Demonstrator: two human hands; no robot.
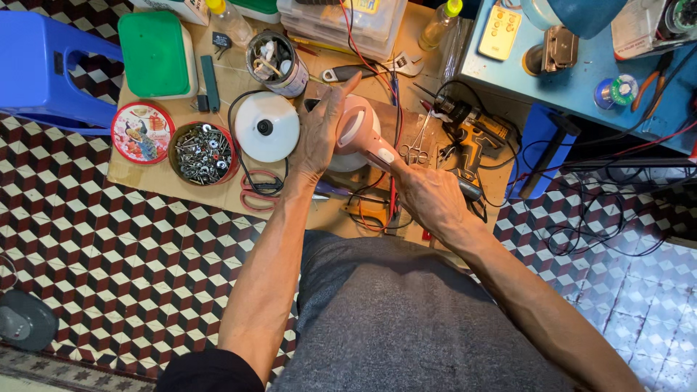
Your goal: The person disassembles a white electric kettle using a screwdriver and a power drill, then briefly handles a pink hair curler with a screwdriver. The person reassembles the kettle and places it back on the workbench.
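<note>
The person is gripping a pink and white hair dryer (357, 134) over the cardboard work mat (239, 199), near its middle. The left hand (319, 134) is lying flat, fingers spread, against the body's left side; the right hand (430, 197) is closing around the handle, which is running near-right from the body. A white round lid (266, 127) is sitting just left.

Cardboard-covered worktop (152, 174) over patterned tile floor (109, 268). On it: green-lidded box (154, 54), round tin of screws (204, 153), white disc (267, 126), can of parts (277, 64), wrench (363, 70), orange drill (475, 131), scissors (258, 190).
</note>
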